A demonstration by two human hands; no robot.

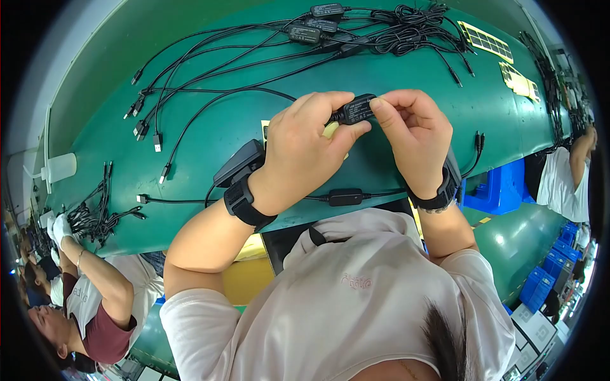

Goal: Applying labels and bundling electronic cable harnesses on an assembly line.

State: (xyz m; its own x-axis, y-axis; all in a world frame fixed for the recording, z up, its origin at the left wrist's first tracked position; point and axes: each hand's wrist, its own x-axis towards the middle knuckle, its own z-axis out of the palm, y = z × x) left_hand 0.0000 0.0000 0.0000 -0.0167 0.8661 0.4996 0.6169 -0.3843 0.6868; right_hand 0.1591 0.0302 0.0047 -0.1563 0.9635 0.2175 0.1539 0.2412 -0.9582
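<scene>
Above the middle of the table, a black USB charging cable's inline box (357, 112) with a printed label is held between my two hands. My left hand (308, 143) grips the box's left end between thumb and fingers. At the other end, my right hand (416, 127) pinches the box, its thumb pressed on the labelled face. A bit of yellow paper (330, 130) shows by my left fingers; whether they hold it I cannot tell. Nearer me lies another cable with a black inline box (345, 197). A black boxy device (240, 164) sits beside my left wrist.
Several black USB cables (394, 28) with labelled boxes spread across the far side of the green table (210, 127). Label sheets (486, 42) lie far right. At left are a plastic bottle (61, 167), more cables (95, 216) and a co-worker's gloved hand (60, 230). Blue bins (495, 190) stand right.
</scene>
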